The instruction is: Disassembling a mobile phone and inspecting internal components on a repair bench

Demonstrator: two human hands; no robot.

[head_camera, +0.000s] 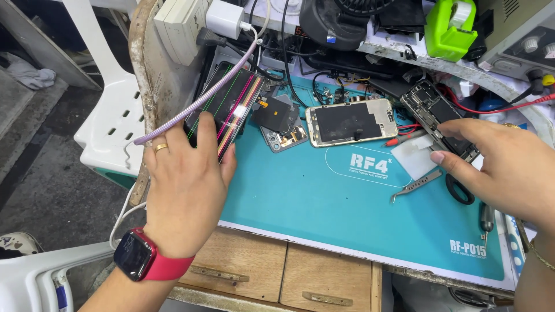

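From my seat the biggest thing is the teal work mat (324,202), spread across a worn wooden bench with small drawers (243,271) under its front edge; it gives the loose parts a soft, non-slip bed, which I judge is why everything is laid flat on it. My left hand (188,185) sits at the mat's left edge, fingers curled around a phone with a cracked screen showing coloured vertical lines (228,110), gripping its lower end and tipping it up, seemingly so the display can be read. A spiral-wrapped lilac cable (202,98) crosses over that phone from a white charger (225,20) plugged in at the back, so the phone looks powered while held. In the middle lies an opened phone chassis (351,122), face up, with a smaller dark module (277,118) just beside it on the left. My right hand (497,167) reaches in from the right, fingers extended and pressing down on a second opened phone body (439,118), not closed around it, apparently to steady it. Near that hand lie a white pad (417,159), metal tweezers (416,186), black-handled scissors (459,190) and a small screwdriver (487,219), kept within easy reach. A green tape dispenser (451,29) stands on the shelf behind.
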